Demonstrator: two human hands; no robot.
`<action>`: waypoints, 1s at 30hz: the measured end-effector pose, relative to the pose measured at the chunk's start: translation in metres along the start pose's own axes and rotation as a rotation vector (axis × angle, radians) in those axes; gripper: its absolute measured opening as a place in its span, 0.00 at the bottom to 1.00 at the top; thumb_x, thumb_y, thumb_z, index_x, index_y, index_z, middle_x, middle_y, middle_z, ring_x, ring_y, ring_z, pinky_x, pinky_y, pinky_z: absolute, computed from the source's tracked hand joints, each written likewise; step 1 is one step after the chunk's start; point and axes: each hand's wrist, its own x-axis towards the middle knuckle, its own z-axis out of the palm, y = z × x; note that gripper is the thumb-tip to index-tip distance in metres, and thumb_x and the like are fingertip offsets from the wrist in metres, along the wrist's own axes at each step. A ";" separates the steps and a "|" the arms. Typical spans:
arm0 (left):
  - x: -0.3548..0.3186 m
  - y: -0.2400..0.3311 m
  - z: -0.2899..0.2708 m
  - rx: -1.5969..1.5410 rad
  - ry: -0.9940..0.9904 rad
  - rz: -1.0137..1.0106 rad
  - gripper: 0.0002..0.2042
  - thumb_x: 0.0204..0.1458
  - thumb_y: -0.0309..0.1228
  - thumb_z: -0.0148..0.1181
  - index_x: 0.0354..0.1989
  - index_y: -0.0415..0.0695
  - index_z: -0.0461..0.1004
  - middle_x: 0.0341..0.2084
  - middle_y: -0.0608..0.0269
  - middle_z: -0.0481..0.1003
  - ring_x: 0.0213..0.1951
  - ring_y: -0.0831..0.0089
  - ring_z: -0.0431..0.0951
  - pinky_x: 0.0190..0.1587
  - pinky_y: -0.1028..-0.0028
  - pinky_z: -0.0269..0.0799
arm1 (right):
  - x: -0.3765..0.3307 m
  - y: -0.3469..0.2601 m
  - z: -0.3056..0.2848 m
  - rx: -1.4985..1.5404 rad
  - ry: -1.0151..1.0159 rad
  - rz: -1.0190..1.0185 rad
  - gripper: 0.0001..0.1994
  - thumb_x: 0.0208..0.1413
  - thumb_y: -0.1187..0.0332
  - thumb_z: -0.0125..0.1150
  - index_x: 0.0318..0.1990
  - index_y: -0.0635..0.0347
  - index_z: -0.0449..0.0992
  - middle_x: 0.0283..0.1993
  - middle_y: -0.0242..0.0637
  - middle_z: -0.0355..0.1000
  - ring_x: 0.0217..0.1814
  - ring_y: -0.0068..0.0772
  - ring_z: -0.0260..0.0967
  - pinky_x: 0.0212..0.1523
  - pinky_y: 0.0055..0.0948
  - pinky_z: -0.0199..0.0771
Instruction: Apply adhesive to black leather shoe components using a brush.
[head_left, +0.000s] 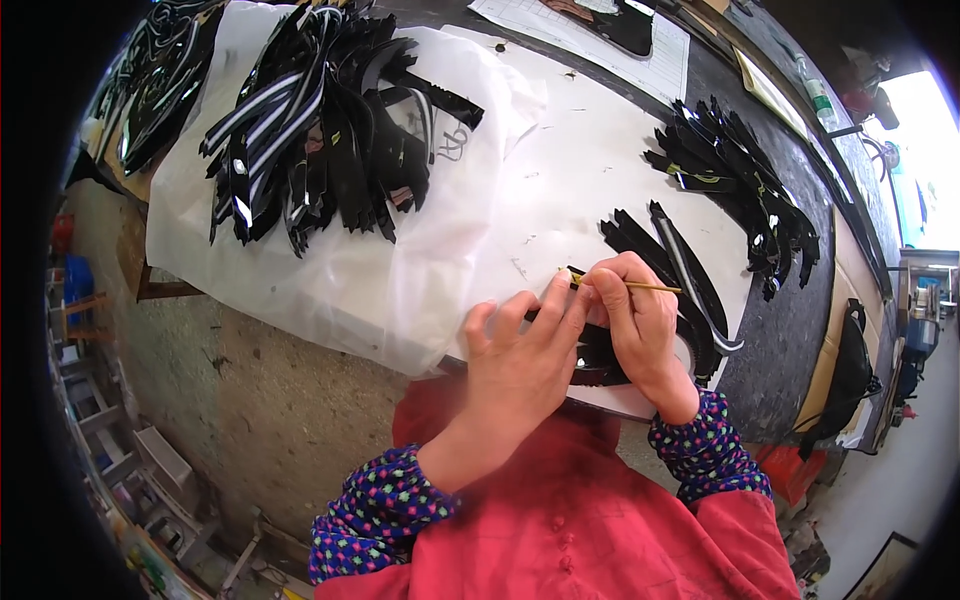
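My right hand [640,325] pinches a thin yellow stick [652,287], whose inner end lies among my fingertips. Close beside it, my left hand [522,350] is stretched out, its spread fingertips pressing on a glossy black strip [598,362] at the near edge of the white sheet. Most of that strip is under my hands, so its shape is partly hidden. Just right of my right hand lie black curved strips [640,240] with jagged ends, and one carries a white-and-grey zipper-like band [683,262].
A heap of black strips [330,130], some with white stripes, rests on translucent white sheeting [420,270] at the left. Another black bundle [745,185] lies at the far right of the white sheet [560,180]. Papers [670,55] are at the back; a black bag-like item [840,375] hangs right.
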 end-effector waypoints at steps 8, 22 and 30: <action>-0.001 0.001 0.001 0.026 -0.019 0.003 0.24 0.52 0.37 0.61 0.61 0.56 0.73 0.62 0.74 0.67 0.55 0.74 0.65 0.61 0.56 0.52 | 0.000 0.007 0.000 -0.026 -0.017 -0.069 0.04 0.66 0.73 0.57 0.39 0.63 0.76 0.33 0.39 0.73 0.26 0.38 0.72 0.26 0.32 0.72; 0.007 -0.006 -0.006 -0.096 0.030 0.002 0.24 0.54 0.31 0.62 0.63 0.56 0.74 0.59 0.72 0.70 0.51 0.71 0.68 0.58 0.63 0.56 | -0.019 0.010 -0.020 -0.383 0.046 -0.272 0.11 0.51 0.80 0.65 0.43 0.62 0.77 0.41 0.40 0.72 0.43 0.45 0.69 0.44 0.38 0.71; -0.014 -0.037 -0.035 -0.551 0.127 -0.139 0.11 0.55 0.24 0.60 0.46 0.46 0.81 0.44 0.63 0.77 0.48 0.64 0.73 0.55 0.61 0.60 | -0.015 0.012 -0.023 -0.240 0.101 -0.190 0.08 0.52 0.82 0.63 0.38 0.62 0.76 0.36 0.40 0.73 0.40 0.44 0.70 0.43 0.37 0.71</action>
